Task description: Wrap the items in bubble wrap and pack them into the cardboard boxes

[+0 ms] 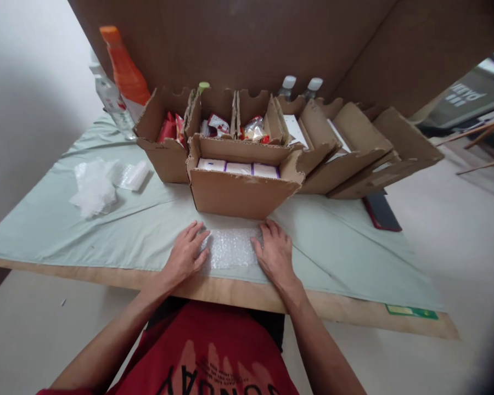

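A clear sheet of bubble wrap [231,249] lies flat on the cloth near the table's front edge. My left hand [186,252] rests on its left end, fingers spread. On the right end lies my right hand [275,248], also flat with its fingers apart. Just behind the sheet stands a low cardboard box [241,192] holding three white packs with purple edges [239,168]. Off to the left is a loose pile of more bubble wrap [94,189], with a rolled piece [135,175] beside it.
Behind the low box stand several cardboard bins [168,162] with red packets, wrapped snacks and white boxes; those on the right lean over. An orange bottle [125,68] and a clear bottle [113,104] stand back left. A dark flat object [381,211] lies at the right.
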The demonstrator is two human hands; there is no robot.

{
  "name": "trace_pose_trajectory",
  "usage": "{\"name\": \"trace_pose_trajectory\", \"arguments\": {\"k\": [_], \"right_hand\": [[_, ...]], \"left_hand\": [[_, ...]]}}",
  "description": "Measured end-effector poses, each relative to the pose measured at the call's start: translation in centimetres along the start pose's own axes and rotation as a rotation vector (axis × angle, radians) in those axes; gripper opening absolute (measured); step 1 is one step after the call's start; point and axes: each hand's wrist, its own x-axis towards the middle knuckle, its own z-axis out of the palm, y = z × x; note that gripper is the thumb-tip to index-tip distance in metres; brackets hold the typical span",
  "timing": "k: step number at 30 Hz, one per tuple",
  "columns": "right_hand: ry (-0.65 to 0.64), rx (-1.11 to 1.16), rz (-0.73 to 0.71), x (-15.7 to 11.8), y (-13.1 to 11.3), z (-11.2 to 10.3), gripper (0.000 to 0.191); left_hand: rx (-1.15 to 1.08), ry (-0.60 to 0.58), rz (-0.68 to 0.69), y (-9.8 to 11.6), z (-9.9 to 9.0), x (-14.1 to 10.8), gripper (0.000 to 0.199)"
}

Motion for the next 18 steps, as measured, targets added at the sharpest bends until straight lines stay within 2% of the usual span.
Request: {"name": "trace_pose_trajectory", "arguments": {"k": [3, 5, 7, 8, 11, 12, 15, 16, 18], "right_hand": [[0.032, 0.169, 0.026, 0.4, -0.9, 0.1, 0.022], [0.047, 0.333, 0.021, -0.5, -1.1, -0.9, 0.016], [0.051, 0.486, 0.024, -1.8, -1.3, -2.4, 0.013], [0.063, 0.544, 0.036, -2.4, -1.4, -3.3, 0.012], [0.128, 0.641, 0.138, -3.4, -1.3, -5.0, 0.011], [0.143, 0.661, 0.19, -3.4, -1.1, -5.2, 0.013], [0.137, 0.71, 0.329, -3.5, -0.4, -4.5, 0.027], [0.109, 0.717, 0.361, -3.5, -0.1, -4.0, 0.037], [0.028, 0.747, 0.407, -3.9, 0.6, -3.2, 0.061]], "left_hand": [[0.028, -0.055, 0.036, 0.7, 0.0, 1.3, 0.049], [0.021, -0.101, 0.05, 1.1, -0.2, 2.0, 0.059], [-0.035, -0.143, 0.03, 1.2, -0.9, 2.6, 0.061], [-0.092, -0.165, 0.001, 1.2, -1.3, 2.9, 0.055], [-0.285, -0.224, -0.119, 0.8, -2.7, 3.2, 0.022], [-0.346, -0.236, -0.169, 0.6, -3.2, 3.2, 0.016], [-0.577, -0.187, -0.357, 0.5, -4.0, 2.7, 0.024], [-0.674, -0.156, -0.433, 0.6, -4.1, 2.4, 0.028], [-0.829, -0.101, -0.564, 1.0, -4.2, 1.6, 0.05]]}}
